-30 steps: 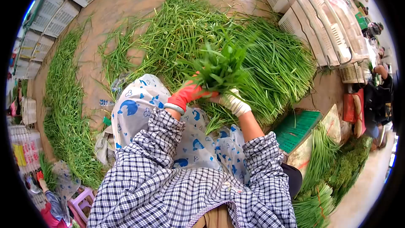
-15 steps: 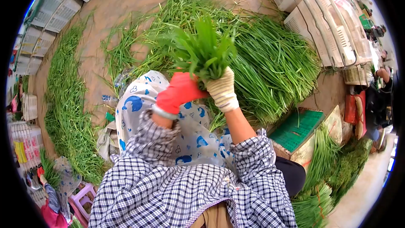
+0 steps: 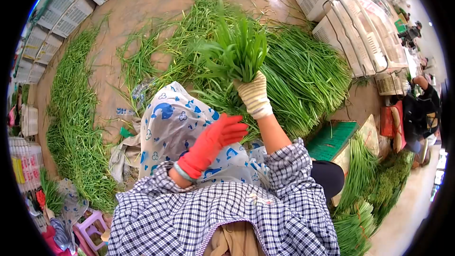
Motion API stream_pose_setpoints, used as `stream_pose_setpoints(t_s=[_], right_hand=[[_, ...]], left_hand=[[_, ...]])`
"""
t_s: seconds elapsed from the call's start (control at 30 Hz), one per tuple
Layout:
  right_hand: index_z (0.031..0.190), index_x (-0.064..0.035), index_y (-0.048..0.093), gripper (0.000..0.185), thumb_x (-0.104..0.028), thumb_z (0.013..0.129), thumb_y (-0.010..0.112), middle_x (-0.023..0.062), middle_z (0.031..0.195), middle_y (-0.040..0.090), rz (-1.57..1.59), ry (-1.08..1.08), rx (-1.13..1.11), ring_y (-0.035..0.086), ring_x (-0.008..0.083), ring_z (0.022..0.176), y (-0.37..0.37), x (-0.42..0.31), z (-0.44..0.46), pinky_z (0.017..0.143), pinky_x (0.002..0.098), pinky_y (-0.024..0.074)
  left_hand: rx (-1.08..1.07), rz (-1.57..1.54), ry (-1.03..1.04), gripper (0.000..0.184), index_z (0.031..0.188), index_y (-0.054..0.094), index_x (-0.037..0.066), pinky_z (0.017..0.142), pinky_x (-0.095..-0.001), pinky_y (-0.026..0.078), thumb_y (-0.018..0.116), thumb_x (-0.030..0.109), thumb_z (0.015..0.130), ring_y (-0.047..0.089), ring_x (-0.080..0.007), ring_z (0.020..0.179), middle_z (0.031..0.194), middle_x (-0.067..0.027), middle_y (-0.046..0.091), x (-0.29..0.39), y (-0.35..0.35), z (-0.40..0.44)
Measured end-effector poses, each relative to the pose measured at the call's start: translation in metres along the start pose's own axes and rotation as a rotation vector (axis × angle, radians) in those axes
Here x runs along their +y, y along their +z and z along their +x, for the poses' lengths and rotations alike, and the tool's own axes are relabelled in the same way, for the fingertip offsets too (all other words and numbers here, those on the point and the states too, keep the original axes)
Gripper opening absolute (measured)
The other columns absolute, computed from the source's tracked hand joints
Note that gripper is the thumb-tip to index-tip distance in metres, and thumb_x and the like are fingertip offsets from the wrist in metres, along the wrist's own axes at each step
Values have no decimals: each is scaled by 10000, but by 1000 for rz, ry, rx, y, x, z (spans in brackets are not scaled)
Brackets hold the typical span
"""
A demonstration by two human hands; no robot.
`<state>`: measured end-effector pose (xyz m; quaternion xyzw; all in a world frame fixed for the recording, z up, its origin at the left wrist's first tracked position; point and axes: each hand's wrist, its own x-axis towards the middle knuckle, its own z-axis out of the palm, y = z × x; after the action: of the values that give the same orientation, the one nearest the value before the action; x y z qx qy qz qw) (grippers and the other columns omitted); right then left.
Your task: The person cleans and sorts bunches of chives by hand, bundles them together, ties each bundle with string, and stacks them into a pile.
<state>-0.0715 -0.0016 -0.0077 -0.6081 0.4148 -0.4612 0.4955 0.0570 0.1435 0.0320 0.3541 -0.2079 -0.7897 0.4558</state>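
My right hand (image 3: 255, 96), in a cream striped glove, grips a bunch of garlic chives (image 3: 242, 50) by its lower part, with the long flat leaves fanning upward. My left hand (image 3: 215, 143), in a red glove, is apart from the bunch with its fingers stretched out and nothing in them. It hovers over the whitish plastic sheet (image 3: 163, 118) with blue prints that covers my lap. Just beyond my right hand lies a large heap of garlic chives (image 3: 308, 71), its cut ends toward the lower right.
Loose green leaves (image 3: 71, 118) form a long strip on the wet floor at left. White plastic crates (image 3: 350, 33) stand at upper right, others (image 3: 71, 14) at upper left. A green board (image 3: 332, 141) and tied bundles (image 3: 355, 175) lie at right. A purple stool (image 3: 91, 230) stands lower left.
My left hand has come away from the bunch and moved down over my lap, its fingers opening out. My right hand still holds the chives, slightly farther right.
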Motion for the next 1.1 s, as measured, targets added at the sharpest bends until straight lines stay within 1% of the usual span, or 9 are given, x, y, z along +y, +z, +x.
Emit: stream_pose_setpoints(t_s=[0.07, 0.2, 0.43, 0.5, 0.53, 0.7, 0.77, 0.93, 1.1], right_hand=[[1059, -72, 613, 245, -76, 815, 624, 53, 993, 668, 570, 59, -152, 628, 191, 943, 1, -54, -17, 903, 353, 459], [1123, -132, 587, 526, -184, 625, 747, 64, 1074, 612, -433, -680, -200, 573, 268, 1129, 13, -91, -83, 1087, 536, 331], [1317, -47, 477, 609, -107, 723, 599, 151, 1355, 494, -674, -649, -462, 472, 360, 1271, 2, -109, -166, 1120, 520, 302], [1344, -54, 470, 630, -104, 751, 677, 160, 1429, 423, -286, -274, -292, 393, 330, 1347, -13, -101, -179, 1132, 501, 273], [1444, 19, 285, 799, -404, 867, 638, 182, 1468, 381, -13, 72, -122, 405, 311, 1338, -15, -92, -186, 1115, 416, 329], [1493, -60, 211, 991, -725, 821, 507, 139, 1496, 348, 818, 293, -220, 368, 300, 1349, -4, -20, -148, 1125, 434, 305], [1513, -138, 196, 1047, -828, 765, 442, 117, 1515, 321, 1203, 290, -42, 340, 312, 1358, 9, -16, -123, 1134, 478, 284], [1388, -95, 450, 857, -755, 842, 426, 116, 1298, 567, 1572, 289, -133, 563, 317, 1134, -22, 7, -91, 1002, 498, 443], [1298, 5, 496, 560, -364, 907, 650, 48, 773, 591, 930, 254, 25, 557, 147, 680, -53, 27, -37, 606, 262, 471]], left_hand=[[-104, -564, -253, 671, 1404, 368, -16, 988, -395, 467, 520, 463, 958, 589, -255, 1128, 1297, -141, 564, -5, 15, 4], [-249, -856, -377, 556, 1375, 412, 13, 933, -397, 501, 522, 374, 967, 613, -254, 1074, 1194, -144, 608, 2, 23, 7], [-404, -927, -553, 376, 1308, 504, 50, 828, -405, 561, 519, 239, 982, 656, -248, 983, 1012, -147, 683, 20, -12, 16], [-275, -708, -493, 350, 1263, 535, 38, 789, -374, 557, 540, 223, 966, 654, -218, 947, 985, -129, 680, 49, -8, -5], [-147, -491, -430, 324, 1218, 565, 26, 750, -342, 552, 560, 208, 950, 653, -189, 911, 959, -110, 676, 64, 5, -19], [-156, 380, -172, 319, 1130, 612, 40, 617, -253, 458, 652, 156, 836, 584, -117, 775, 868, -40, 621, 82, 32, -60], [-208, 613, -560, 431, 1259, 547, 53, 747, -236, 480, 641, 48, 839, 599, -139, 827, 1129, -91, 624, 82, 16, -73], [-56, 527, -609, 495, 1216, 576, 30, 673, -254, 475, 716, 1, 743, 589, -117, 780, 996, -53, 649, 65, -2, -128], [-93, 603, -416, 601, 1287, 546, 20, 877, -301, 489, 762, 14, 726, 608, -145, 979, 1130, -70, 662, 46, -36, -148]])
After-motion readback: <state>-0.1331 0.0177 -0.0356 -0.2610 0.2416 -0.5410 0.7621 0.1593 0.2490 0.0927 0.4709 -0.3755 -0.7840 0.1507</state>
